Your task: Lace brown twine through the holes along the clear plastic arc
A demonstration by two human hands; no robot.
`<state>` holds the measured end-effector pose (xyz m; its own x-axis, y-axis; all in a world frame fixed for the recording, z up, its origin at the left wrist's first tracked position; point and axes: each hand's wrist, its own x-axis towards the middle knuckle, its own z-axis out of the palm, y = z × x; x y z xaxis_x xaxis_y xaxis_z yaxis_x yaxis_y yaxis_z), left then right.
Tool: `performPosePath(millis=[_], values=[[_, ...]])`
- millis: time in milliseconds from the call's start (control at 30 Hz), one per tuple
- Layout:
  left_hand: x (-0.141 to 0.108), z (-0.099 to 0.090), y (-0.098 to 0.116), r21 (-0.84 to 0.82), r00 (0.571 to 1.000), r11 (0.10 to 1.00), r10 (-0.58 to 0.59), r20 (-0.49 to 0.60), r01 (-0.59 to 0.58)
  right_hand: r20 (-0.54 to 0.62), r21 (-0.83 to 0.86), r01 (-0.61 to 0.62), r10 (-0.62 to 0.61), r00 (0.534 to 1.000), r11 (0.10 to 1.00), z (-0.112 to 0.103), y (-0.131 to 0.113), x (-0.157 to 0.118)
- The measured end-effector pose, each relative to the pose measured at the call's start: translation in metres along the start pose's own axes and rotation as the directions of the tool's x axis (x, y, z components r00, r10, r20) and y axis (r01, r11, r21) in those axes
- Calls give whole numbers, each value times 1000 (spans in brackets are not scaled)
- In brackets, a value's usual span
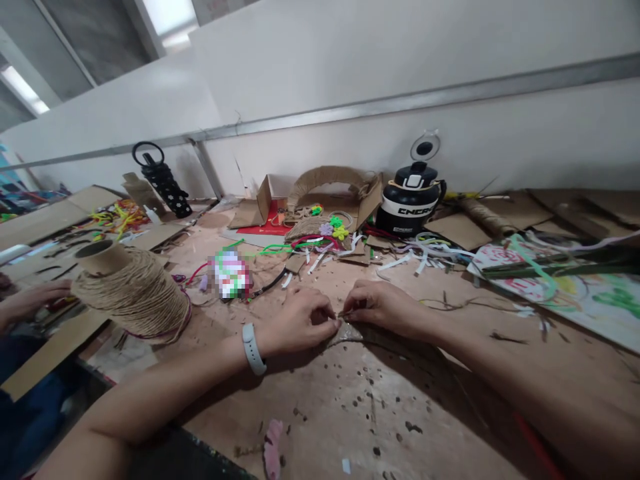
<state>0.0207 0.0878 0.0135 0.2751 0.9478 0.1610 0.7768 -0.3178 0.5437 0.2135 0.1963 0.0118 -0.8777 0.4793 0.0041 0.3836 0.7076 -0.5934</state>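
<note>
Both hands are close together low over the wooden table [320, 393]. My left hand [303, 320], with a pale band at its wrist, has its thumb and index finger pinched at a small glittery beige piece [349, 332]. Facing it, my right hand [377, 307] pinches the piece's upper edge. The fingers hide most of the piece, so I cannot tell its exact kind. A thin dark cord or stem seems to run from it toward the right, under my right forearm.
A big cone of twine [133, 290] stands at the left, near another person's hand [37, 300]. Behind are a twine-wrapped arch [330, 177], knotted flowers [337, 228], a black-and-white jug [410, 203] and a black bottle [165, 183]. A pink hair clip-like object [273, 447] lies in front.
</note>
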Motion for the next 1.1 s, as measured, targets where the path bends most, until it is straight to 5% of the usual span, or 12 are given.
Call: performPosePath(millis=[400, 833, 1100], values=[[11, 7, -4, 30, 999, 999, -13, 37, 12, 26, 94, -46, 43, 999, 995, -14, 1, -3], [15, 2, -4, 41, 995, 999, 13, 96, -17, -101, 11, -94, 95, 990, 995, -9, 1, -21], [15, 0, -4, 55, 994, 998, 6, 111, -12, -22, -120, -139, 138, 990, 983, -18, 3, -27]])
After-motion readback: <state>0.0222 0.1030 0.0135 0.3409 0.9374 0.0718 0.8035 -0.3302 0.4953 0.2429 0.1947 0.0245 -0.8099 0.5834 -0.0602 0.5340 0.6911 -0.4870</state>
